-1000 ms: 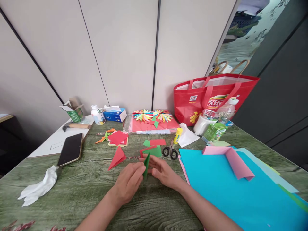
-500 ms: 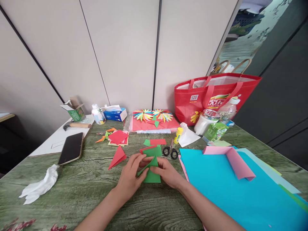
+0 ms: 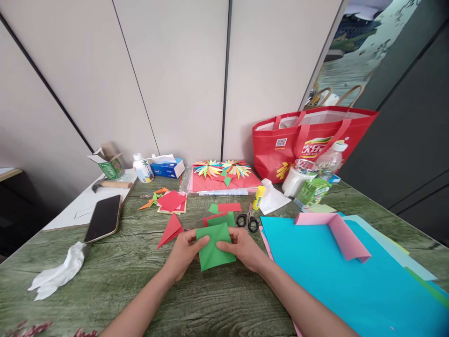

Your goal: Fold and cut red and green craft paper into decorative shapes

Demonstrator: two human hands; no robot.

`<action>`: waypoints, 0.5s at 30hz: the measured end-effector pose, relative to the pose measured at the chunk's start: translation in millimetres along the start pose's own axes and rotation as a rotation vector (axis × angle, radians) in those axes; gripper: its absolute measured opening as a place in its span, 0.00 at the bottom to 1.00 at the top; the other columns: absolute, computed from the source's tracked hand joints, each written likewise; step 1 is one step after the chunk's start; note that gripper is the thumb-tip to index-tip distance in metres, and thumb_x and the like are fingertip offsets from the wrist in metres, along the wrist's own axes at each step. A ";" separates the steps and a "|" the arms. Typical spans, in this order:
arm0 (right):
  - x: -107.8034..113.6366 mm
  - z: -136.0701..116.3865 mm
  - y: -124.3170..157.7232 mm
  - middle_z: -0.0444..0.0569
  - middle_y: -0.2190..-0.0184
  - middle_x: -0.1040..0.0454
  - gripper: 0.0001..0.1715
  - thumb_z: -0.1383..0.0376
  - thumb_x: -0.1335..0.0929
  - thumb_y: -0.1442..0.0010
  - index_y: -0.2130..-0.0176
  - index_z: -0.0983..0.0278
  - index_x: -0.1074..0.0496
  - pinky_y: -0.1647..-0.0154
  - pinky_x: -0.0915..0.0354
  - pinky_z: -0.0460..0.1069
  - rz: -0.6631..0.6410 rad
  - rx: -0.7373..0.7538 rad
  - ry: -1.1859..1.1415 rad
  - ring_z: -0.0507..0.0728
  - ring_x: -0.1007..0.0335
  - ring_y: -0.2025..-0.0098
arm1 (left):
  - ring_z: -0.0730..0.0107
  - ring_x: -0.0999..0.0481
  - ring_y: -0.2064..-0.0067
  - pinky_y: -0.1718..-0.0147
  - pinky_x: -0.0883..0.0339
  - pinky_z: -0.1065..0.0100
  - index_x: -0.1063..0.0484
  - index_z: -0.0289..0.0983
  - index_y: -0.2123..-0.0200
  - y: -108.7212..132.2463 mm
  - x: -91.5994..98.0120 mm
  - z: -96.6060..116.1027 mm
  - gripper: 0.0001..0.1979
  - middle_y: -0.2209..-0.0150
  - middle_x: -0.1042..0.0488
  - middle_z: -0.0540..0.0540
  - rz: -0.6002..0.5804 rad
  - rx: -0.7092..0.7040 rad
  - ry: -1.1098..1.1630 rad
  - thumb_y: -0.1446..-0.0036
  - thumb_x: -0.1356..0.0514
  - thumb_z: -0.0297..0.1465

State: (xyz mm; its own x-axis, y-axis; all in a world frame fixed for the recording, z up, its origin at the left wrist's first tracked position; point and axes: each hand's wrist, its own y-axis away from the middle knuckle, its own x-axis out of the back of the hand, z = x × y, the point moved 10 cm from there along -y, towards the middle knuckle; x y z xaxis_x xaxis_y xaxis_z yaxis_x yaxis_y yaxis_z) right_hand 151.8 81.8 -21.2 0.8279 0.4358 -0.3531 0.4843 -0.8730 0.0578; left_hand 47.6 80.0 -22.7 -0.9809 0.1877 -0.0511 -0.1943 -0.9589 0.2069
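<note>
A square of green paper [image 3: 216, 256] with crease lines is held up just above the table, between both hands. My left hand [image 3: 184, 252] pinches its left edge, thumb on the face toward me and fingers behind. On the right edge, my right hand [image 3: 243, 248] grips it the same way. Just beyond the square lie folded red and green paper pieces [image 3: 224, 218]. A folded red paper triangle [image 3: 170, 230] rests to the left of my left hand. Black-handled scissors [image 3: 248, 221] lie past my right hand.
Large blue paper sheets [image 3: 326, 276] with a folded pink strip [image 3: 347, 238] cover the right side. A yellow glue stick [image 3: 258, 197] stands near a red bag [image 3: 280, 145]. At left are a phone [image 3: 103, 217], a hammer [image 3: 112, 184] and crumpled tissue [image 3: 59, 271].
The green paper was partly folded, with a flap raised between the fingers. Now it is opened out into a flat square, and the left hand has shifted to its left edge.
</note>
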 end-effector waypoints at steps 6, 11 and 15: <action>5.0 2.3 -2.0 0.46 0.73 0.24 0.20 0.57 0.26 0.59 0.67 0.65 0.26 0.67 0.33 0.52 0.047 -0.004 -0.066 0.55 0.28 0.72 | 0.68 0.27 0.74 0.78 0.32 0.68 0.25 0.35 0.64 0.1 -2.9 -2.8 0.17 0.68 0.23 0.44 -0.061 0.046 0.104 0.61 0.33 0.34; 9.5 4.3 -4.0 0.47 0.69 0.24 0.14 0.60 0.26 0.59 0.71 0.65 0.25 0.74 0.34 0.46 0.063 -0.014 -0.078 0.54 0.29 0.71 | 0.65 0.26 0.69 0.78 0.31 0.69 0.23 0.34 0.74 -1.2 1.1 6.9 0.08 0.57 0.26 0.41 -0.035 -0.028 0.131 0.62 0.34 0.30; 16.2 4.9 -5.3 0.43 0.76 0.26 0.15 0.58 0.27 0.58 0.72 0.65 0.26 0.74 0.34 0.46 0.112 0.006 -0.011 0.52 0.31 0.75 | 0.72 0.28 0.77 0.82 0.35 0.73 0.24 0.33 0.72 -1.6 2.8 3.6 0.09 0.72 0.24 0.45 -0.019 0.010 0.129 0.61 0.34 0.30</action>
State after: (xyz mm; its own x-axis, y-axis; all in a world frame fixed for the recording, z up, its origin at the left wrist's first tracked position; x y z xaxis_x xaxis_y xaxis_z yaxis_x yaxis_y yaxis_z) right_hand 161.3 92.4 -31.8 0.8735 0.3332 -0.3550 0.3872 -0.9175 0.0915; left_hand 45.2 82.8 -19.6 -0.9677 0.1760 -0.1804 -0.2133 -0.9532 0.2141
